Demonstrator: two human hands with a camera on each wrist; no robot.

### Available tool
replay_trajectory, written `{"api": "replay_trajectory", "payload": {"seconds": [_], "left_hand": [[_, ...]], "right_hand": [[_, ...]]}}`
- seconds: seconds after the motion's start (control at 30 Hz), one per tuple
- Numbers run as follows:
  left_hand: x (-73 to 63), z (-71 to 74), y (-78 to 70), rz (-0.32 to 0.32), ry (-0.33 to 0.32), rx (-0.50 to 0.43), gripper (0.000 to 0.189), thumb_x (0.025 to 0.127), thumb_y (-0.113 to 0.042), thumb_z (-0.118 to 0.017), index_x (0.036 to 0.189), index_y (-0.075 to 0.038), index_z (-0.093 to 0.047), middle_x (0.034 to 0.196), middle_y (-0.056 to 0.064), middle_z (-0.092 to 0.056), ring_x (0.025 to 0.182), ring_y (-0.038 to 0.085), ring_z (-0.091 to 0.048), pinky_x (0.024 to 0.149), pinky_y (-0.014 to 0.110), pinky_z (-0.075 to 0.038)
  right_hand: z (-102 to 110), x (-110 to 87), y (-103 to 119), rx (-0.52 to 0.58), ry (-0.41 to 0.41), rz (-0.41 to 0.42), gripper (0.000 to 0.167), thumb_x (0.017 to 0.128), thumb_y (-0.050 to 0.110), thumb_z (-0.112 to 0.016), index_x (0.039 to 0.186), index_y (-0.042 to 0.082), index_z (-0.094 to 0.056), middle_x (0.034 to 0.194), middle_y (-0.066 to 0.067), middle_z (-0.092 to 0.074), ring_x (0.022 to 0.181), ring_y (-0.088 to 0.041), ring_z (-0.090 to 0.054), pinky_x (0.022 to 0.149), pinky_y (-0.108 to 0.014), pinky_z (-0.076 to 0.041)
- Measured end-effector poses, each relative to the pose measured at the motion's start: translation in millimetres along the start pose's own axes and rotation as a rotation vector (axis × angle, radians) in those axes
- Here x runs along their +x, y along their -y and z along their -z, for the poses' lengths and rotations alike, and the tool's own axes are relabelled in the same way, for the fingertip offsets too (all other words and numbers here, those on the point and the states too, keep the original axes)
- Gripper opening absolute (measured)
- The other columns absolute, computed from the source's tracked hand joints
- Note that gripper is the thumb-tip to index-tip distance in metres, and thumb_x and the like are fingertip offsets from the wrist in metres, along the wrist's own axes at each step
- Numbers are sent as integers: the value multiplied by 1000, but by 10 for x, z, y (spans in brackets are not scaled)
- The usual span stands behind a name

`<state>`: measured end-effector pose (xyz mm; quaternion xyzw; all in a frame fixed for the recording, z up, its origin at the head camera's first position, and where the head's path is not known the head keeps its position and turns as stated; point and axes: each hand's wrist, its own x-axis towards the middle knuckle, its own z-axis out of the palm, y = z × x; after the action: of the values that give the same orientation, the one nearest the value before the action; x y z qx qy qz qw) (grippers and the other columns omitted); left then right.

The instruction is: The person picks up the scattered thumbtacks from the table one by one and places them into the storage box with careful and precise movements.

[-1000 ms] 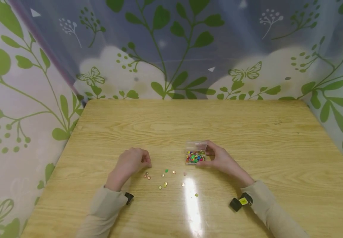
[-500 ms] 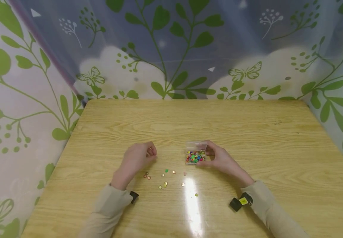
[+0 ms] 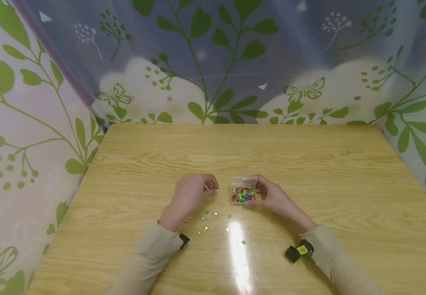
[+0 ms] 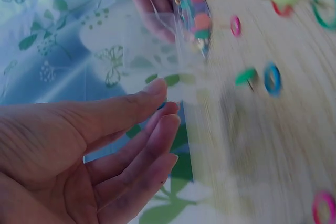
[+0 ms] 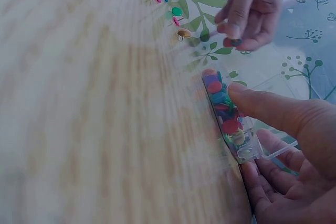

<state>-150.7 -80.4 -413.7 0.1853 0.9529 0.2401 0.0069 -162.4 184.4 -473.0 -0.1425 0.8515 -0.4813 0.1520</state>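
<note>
My left hand [image 3: 193,191] is above the table, left of a small clear plastic box [image 3: 237,203]. Its thumb and forefinger pinch a thumbtack [image 5: 236,42], of which only a dark bluish bit shows in the wrist views. With thumb and fingers on either side, my right hand [image 3: 276,198] holds the box, whose clear hinged lid [image 3: 243,180] stands raised at the back. Many-coloured thumbtacks [image 5: 230,126] fill the box. Several more lie loose in front of it, among them a green thumbtack [image 4: 245,76] and a pink thumbtack [image 4: 236,25].
The wood-grain table [image 3: 308,155] reaches back to a leaf-patterned curtain [image 3: 213,61]. Loose yellow thumbtacks [image 3: 206,228] lie between my forearms. A black strap device [image 3: 299,250] sits on the right wrist, and light glares off the table in front.
My left hand has moved right toward the box, carrying the pinched thumbtack. My right hand and the box have stayed in place.
</note>
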Motion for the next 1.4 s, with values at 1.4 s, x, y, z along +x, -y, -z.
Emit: {"api": "replay_trajectory", "payload": {"seconds": [1.4], "left_hand": [[-202,184,225,125,-10,-22,4,93,-24,-75,91,-21,-76,88,-8,-74,76,11,-68,65,29,-53]], "right_hand": [[2,-8,20,21,5,-24,70,78,23,-89,138,15,-54,136,-15,-61,126,-38,-58,111,-57,-39]]}}
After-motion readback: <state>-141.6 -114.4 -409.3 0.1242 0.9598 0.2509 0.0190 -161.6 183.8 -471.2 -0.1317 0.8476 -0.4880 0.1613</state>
